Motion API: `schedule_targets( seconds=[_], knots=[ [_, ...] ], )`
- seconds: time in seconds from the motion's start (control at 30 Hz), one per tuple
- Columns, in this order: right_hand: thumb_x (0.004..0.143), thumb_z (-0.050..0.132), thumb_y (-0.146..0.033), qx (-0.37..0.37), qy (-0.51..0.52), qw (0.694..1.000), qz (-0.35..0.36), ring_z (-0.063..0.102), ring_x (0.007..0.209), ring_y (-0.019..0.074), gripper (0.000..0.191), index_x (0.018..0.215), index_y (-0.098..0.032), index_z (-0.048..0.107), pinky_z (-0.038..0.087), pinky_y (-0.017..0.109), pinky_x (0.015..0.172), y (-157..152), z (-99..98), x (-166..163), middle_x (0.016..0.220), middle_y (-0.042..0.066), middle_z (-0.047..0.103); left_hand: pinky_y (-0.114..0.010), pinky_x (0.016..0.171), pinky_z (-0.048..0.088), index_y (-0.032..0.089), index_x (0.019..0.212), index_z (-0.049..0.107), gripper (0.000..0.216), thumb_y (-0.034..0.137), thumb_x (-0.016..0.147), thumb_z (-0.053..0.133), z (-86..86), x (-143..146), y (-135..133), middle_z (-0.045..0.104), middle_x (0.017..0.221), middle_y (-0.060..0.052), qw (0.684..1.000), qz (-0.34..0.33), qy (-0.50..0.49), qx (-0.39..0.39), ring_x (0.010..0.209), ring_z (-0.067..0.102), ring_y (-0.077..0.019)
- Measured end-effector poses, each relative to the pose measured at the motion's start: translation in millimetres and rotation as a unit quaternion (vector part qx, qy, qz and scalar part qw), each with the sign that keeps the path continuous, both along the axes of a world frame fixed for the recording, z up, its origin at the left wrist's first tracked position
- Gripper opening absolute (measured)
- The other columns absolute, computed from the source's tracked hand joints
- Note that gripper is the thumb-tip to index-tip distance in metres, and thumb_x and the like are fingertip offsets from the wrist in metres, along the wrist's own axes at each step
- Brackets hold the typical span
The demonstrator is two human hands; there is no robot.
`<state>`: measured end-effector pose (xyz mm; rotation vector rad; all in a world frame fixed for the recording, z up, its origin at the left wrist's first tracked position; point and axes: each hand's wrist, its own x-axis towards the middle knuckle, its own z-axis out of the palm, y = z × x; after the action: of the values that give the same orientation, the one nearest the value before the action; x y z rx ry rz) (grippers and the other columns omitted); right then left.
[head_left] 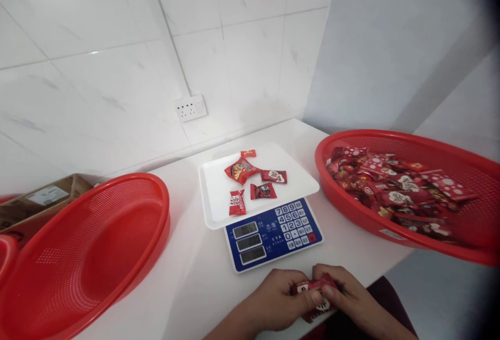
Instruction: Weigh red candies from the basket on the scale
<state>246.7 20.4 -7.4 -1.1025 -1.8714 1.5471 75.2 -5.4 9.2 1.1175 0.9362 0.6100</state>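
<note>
Close to the table's front edge, my left hand and my right hand meet around dark red snack packets with white lettering. Both hands have their fingers closed on them; how many packets there are is partly hidden by the thumbs. Just beyond my hands stands a digital scale with a blue keypad panel. On its white tray lie several small red packets: an orange-red one with a food picture, a dark red one, another dark one, a bright red one and a tiny one.
To the right, a red oval basket holds a heap of red snack packets. A second red basket is at the left, with a cardboard box behind it. A wall socket sits above the white table.
</note>
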Motion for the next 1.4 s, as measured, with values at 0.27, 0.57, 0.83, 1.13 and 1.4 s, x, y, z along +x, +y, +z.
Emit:
schedule_targets(
  seconds=[0.27,0.57,0.83,1.13,1.4],
  knots=[
    [0.080,0.043,-0.060,-0.035,0.037,0.999,0.010,0.060,0.063,0.0208,0.045,0.063,-0.020,0.055,0.046,0.030,0.061,-0.9,7.7,-2.1,0.062,0.002,0.061,-0.023,0.055,0.040,0.015,0.069,0.053,0.057,0.070,0.060,0.059,-1.5,2.4,2.0,0.052,0.058,0.002,0.999,0.024,-0.020,-0.029,0.052,0.049,-0.0089],
    [0.077,0.043,-0.064,0.035,-0.041,0.998,-0.042,0.054,0.059,0.0185,0.049,0.058,-0.020,0.053,0.044,0.026,0.055,0.4,-1.8,3.1,0.059,0.001,0.056,-0.019,0.054,0.035,0.014,0.070,0.056,0.039,0.052,0.074,0.059,-5.8,-3.4,-1.0,0.051,0.061,0.003,1.000,-0.008,0.007,0.015,0.056,0.044,-0.0075],
    [0.079,0.046,-0.058,0.057,-0.056,0.995,-0.055,0.053,0.059,0.0169,0.045,0.059,-0.019,0.055,0.044,0.024,0.056,-0.9,3.6,2.4,0.058,0.000,0.057,-0.018,0.052,0.033,0.014,0.066,0.055,0.029,0.040,0.077,0.057,-3.7,-4.8,0.1,0.050,0.059,0.003,0.999,-0.019,0.034,0.034,0.054,0.042,-0.0074],
    [0.078,0.043,-0.063,0.053,-0.058,0.996,-0.052,0.052,0.059,0.0168,0.049,0.058,-0.019,0.052,0.043,0.025,0.055,-1.7,1.7,2.4,0.058,0.000,0.054,-0.018,0.053,0.034,0.015,0.065,0.055,0.028,0.041,0.076,0.058,-1.0,-5.0,-0.4,0.049,0.059,0.004,0.998,-0.018,0.050,0.038,0.054,0.042,-0.0072],
    [0.079,0.042,-0.063,0.047,-0.042,0.997,-0.036,0.050,0.058,0.0155,0.049,0.057,-0.019,0.046,0.041,0.024,0.055,-0.4,2.0,2.1,0.057,-0.001,0.052,-0.019,0.053,0.036,0.014,0.065,0.056,0.032,0.045,0.074,0.058,-3.0,-2.4,-0.9,0.051,0.058,0.003,0.999,0.002,0.038,0.017,0.054,0.047,-0.0079]
  ],
)
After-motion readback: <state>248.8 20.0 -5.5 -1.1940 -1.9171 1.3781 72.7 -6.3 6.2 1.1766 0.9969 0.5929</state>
